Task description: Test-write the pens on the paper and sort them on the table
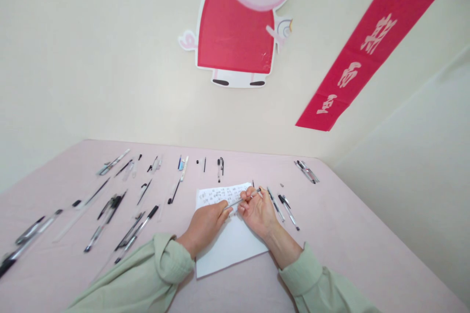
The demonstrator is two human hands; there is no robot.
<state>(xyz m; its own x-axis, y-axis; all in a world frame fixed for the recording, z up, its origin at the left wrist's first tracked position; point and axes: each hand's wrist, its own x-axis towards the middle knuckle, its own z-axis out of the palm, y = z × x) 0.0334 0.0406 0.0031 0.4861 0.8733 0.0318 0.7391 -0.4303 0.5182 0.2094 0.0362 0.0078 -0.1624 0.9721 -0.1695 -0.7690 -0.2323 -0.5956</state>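
A slim pen [235, 202] spans the gap between the person's two hands, above the paper [227, 252] near the middle of the desk [367, 259]. The left hand [206, 225] pinches its nearer end between thumb and fingers; the right hand [259, 212] holds the farther end, by a dark tip, in its fingertips. Handwritten lines [222, 194] cross the top of the sheet, too small to read. Pale characters run down the red banner [362, 51] on the wall, too slanted to read surely. The left hand shows its back, the right its upturned palm with curled fingers; both forearms slope inward from the desk's near edge. Two pens [289, 212] lie just beside the right hand, a cluster of pens [307, 171] near the far right corner, and more pens [136, 234] over the left half.
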